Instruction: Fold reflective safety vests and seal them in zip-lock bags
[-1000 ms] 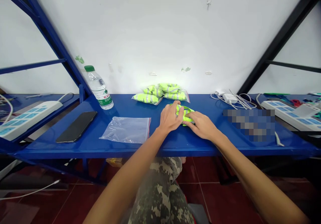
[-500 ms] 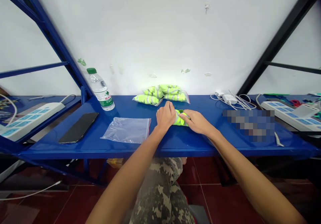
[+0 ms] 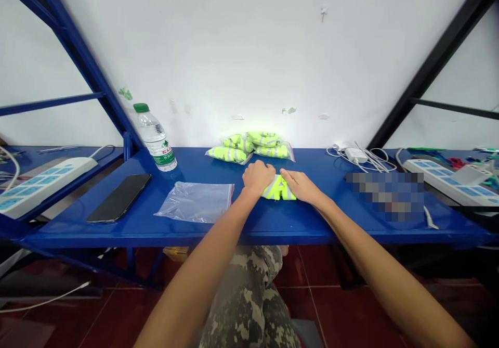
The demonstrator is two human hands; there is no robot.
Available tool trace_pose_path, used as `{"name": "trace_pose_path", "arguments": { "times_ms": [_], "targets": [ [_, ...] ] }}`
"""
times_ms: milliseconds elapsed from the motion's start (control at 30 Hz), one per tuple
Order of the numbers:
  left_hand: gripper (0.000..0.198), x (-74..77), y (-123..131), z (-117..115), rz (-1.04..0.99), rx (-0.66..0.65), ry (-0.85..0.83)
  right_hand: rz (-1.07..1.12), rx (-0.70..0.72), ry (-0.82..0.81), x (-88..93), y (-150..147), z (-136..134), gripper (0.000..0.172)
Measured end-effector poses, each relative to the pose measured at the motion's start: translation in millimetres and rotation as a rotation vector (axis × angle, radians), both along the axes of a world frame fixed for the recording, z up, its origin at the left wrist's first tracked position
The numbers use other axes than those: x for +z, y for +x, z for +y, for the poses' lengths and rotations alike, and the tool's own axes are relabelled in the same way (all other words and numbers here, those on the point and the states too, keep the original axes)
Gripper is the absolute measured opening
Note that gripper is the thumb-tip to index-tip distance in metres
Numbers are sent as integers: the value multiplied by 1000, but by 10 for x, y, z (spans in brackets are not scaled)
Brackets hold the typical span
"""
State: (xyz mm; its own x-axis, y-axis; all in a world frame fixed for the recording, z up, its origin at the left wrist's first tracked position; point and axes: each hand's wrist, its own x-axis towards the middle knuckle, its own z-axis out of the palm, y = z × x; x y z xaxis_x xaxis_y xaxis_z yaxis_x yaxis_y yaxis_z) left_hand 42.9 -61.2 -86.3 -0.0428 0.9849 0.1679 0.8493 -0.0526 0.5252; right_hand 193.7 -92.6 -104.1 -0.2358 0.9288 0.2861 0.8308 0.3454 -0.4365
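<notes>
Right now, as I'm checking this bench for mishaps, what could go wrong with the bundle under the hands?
1. The folded neon-yellow fabric bundle with grey reflective strips is only pressed down by the left hand and right hand; lifting either might let it spring open.
2. The clear plastic zip bag lies flat near the front edge of the blue metal shelf; a sideways sweep of the left hand could probably push it off.

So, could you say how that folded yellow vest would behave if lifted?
Probably floppy: the folded yellow vest is thin fabric, held flat by the left hand and right hand, so may unfold. Likely light; lying flat, unlikely to roll.
</notes>
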Motion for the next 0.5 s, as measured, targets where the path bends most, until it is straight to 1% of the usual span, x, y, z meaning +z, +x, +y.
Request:
{"name": "trace_pose_path", "arguments": {
  "times_ms": [100, 167, 200, 267, 367, 433, 500],
  "targets": [
    [35, -22, 18, 11, 36, 18, 105, -126, -89, -35, 15, -18, 44, 57],
    [32, -44, 32, 14, 50, 4, 185, -207, -152, -36, 21, -31, 50, 60],
    [31, -53, 38, 16, 47, -7, 198, -237, -177, -28, 22, -38, 44, 60],
    [31, -63, 46, 26, 27, -10, 168, -272, -206, 14, 17, -50, 22, 58],
    [32, -68, 46, 47, -5, 18, 89, -273, -219, 117, -22, -49, -2, 48],
    [32, -75, 40, 59, -14, 31, 67, -230, -234, 195, -66, -22, 13, 42],
    [32, -88, 32, 64, -26, 49, 51, -141, -236, 253, -107, 27, 50, 38]
  ]
}}
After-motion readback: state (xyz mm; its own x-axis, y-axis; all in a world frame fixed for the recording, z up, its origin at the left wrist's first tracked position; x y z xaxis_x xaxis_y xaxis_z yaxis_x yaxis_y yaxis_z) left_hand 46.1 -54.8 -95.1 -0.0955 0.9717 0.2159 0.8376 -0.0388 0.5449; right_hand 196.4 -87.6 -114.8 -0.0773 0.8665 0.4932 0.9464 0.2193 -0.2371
